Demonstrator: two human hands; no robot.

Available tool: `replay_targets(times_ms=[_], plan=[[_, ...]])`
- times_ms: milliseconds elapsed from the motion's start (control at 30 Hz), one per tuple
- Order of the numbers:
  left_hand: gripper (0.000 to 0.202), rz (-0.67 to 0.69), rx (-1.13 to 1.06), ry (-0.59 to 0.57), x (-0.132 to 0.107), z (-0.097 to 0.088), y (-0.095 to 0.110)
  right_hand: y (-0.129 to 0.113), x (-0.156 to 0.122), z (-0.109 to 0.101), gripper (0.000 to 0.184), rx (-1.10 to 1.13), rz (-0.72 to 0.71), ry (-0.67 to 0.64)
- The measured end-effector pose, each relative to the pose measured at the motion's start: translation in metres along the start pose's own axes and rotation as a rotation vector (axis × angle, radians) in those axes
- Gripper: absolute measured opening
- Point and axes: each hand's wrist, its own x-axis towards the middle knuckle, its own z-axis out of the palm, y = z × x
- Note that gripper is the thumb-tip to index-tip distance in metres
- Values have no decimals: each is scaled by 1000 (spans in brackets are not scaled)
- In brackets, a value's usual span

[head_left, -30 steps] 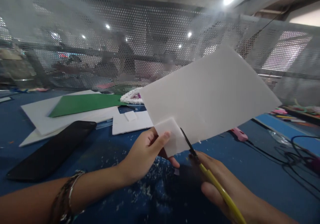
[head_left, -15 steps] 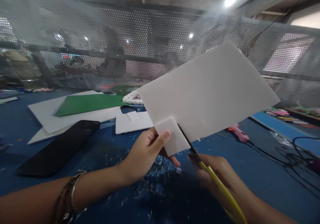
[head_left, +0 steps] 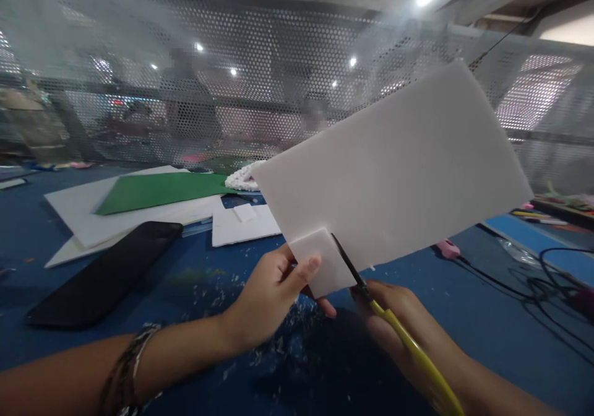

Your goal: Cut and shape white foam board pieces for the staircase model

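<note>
My left hand (head_left: 271, 292) pinches the lower corner of a large white foam sheet (head_left: 399, 168), thumb pressed on a small square flap (head_left: 320, 261) partly cut from it. The sheet is held up in the air, tilted up toward the right. My right hand (head_left: 399, 323) is closed round yellow-handled scissors (head_left: 371, 301). Their dark blades sit inside the cut, right beside the flap.
On the blue table (head_left: 464, 317) lie a black phone (head_left: 106, 273), white foam sheets (head_left: 245, 224) and a green sheet (head_left: 162, 190) at the left. White scraps (head_left: 288, 335) litter the surface below my hands. A pink tool (head_left: 448, 249) and black cables (head_left: 542, 286) lie right. A perforated metal screen (head_left: 278, 82) stands behind.
The scissor blades have gone a little deeper into the cut. The sheet's far right end has tipped slightly higher. Both hands stay in much the same place.
</note>
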Motion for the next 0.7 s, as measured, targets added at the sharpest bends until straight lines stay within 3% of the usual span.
replay_targets(times_ms=[500, 700], plan=[[24, -42, -73, -23, 0, 0, -2, 0, 0, -5, 43, -131, 67, 18], [24, -35, -76, -16, -1, 0, -3, -1, 3, -7, 44, -132, 27, 12]])
